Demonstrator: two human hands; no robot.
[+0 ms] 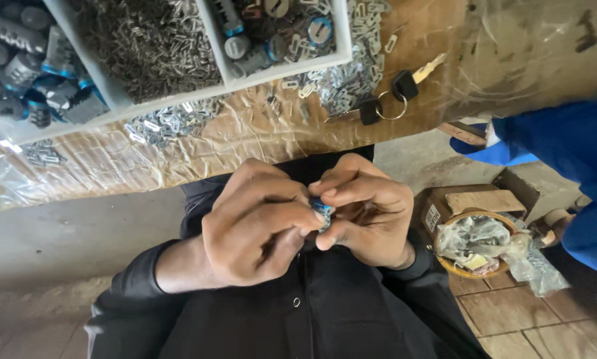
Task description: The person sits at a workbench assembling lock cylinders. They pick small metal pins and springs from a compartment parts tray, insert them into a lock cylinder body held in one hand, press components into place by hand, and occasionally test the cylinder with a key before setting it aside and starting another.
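Both my hands meet over my lap, below the table edge. My left hand [255,226] and my right hand [365,209] pinch one small cylindrical lock part [322,211], grey metal with a blue band. Only its tip shows between the thumbs and fingertips. Black sleeves cover both my wrists.
A white divided tray [212,40] on the plastic-covered table [245,133] holds small metal pins and grey-and-blue lock cylinders. Loose metal plates [172,123] lie beside it, and two black-headed keys on a ring [391,96]. Another person's blue sleeve [564,153] is at right. A bowl with plastic bags [474,242] sits on the floor.
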